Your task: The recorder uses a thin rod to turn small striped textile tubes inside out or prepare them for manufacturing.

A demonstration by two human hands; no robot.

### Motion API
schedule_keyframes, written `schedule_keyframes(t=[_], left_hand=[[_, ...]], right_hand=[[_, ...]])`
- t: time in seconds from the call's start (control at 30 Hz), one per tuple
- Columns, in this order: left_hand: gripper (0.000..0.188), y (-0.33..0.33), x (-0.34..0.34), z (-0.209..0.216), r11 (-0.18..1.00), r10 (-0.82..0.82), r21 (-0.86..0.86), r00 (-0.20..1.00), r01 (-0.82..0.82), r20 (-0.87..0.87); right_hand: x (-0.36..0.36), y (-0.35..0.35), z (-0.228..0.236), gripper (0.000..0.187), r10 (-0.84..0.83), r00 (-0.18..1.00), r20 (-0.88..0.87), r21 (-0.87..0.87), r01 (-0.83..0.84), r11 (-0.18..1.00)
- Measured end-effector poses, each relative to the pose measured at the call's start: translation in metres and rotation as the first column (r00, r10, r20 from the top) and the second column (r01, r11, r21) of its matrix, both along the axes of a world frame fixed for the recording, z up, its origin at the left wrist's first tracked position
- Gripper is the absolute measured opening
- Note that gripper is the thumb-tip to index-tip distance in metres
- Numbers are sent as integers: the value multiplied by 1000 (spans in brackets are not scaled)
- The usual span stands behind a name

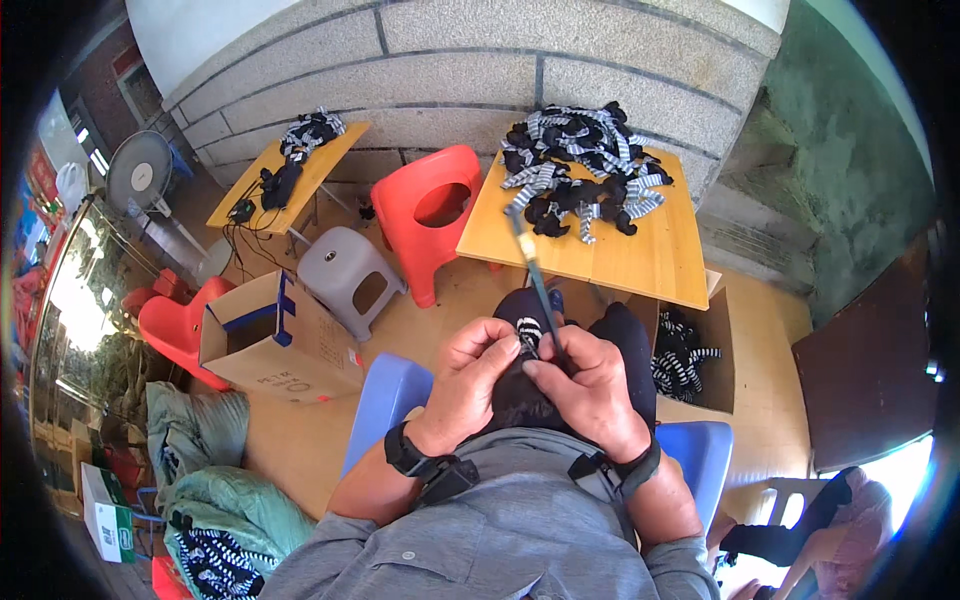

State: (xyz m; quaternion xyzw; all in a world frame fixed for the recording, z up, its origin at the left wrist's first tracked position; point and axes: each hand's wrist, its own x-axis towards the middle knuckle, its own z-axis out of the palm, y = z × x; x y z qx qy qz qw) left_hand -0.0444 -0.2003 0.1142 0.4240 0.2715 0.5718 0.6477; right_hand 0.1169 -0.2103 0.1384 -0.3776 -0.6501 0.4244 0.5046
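Head view: both hands are working together at the centre of the frame, over the lap. The left hand (478,368) is closing its fingers around a small black-and-white striped fabric piece (529,336), pinching it from the 9 o'clock side. The right hand (590,385) is gripping the same piece from 3 o'clock, thumb and forefinger pressing on it, fingertips of the two hands almost touching. A thin dark strip with a pale tip (532,268) is rising from the pinched piece toward 12 o'clock; what it is made of cannot be told. At 12 o'clock a light wooden bench (640,262) is carrying a heap of black and striped fabric pieces (580,165). At 2 o'clock of the hands an open cardboard box (722,340) is holding more striped pieces. At 10 o'clock a red plastic chair (425,225) and a grey plastic stool (348,278) are standing near a second cardboard box (275,340).
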Motion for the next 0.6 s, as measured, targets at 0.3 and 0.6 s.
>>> schedule_keyframes(t=[0.3, 0.6], left_hand=[[7, -7, -1, 14, 989, -110, -80, 982, 123, 155], [10, -1, -1, 2, 977, -193, -50, 956, 208, 222]], right_hand=[[6, -9, 5, 18, 26, 981, -191, -122, -50, 991], [6, -8, 0, 16, -11, 998, -66, 99, 17, 995]])
